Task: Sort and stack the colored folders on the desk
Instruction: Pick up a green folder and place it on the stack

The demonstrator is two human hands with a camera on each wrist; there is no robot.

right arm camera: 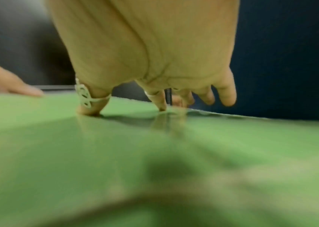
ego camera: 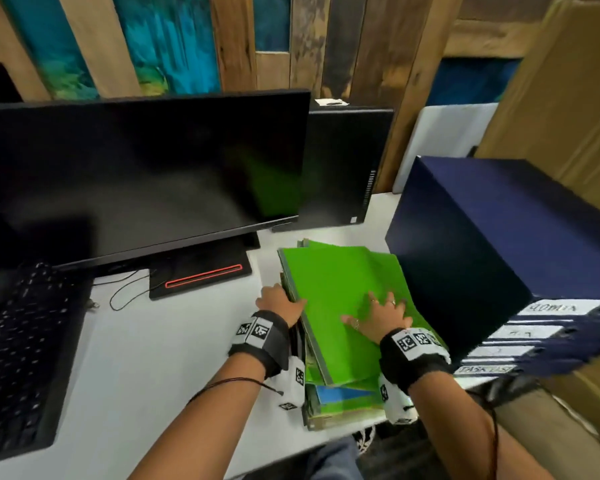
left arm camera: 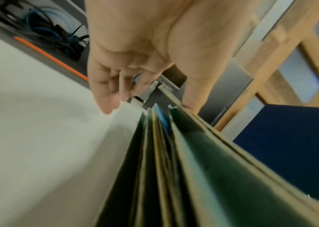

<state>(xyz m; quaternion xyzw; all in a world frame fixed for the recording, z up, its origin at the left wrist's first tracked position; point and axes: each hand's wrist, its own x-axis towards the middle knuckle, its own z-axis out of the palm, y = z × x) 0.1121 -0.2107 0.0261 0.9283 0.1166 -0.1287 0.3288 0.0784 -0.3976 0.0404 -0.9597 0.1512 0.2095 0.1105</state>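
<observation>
A stack of folders (ego camera: 343,400) lies on the white desk (ego camera: 153,358) at the front right, with a blue folder (ego camera: 329,393) showing low in it. The green folder (ego camera: 336,289) on top is skewed against those beneath. My left hand (ego camera: 284,301) is at the stack's left edge. Its thumb (left arm camera: 190,98) lies over the top folder (left arm camera: 213,161), and its fingers (left arm camera: 112,92) reach down beside the folder edges, fairly straight. My right hand (ego camera: 371,310) rests flat on the green cover (right arm camera: 154,153), fingers (right arm camera: 161,102) spread and touching it.
A dark monitor (ego camera: 136,174) with its red-lined base (ego camera: 201,271) stands left of the stack, and a black keyboard (ego camera: 18,341) lies at far left. A black computer tower (ego camera: 340,168) is behind. Navy binders (ego camera: 482,254) press close on the right, below a cardboard box (ego camera: 551,98).
</observation>
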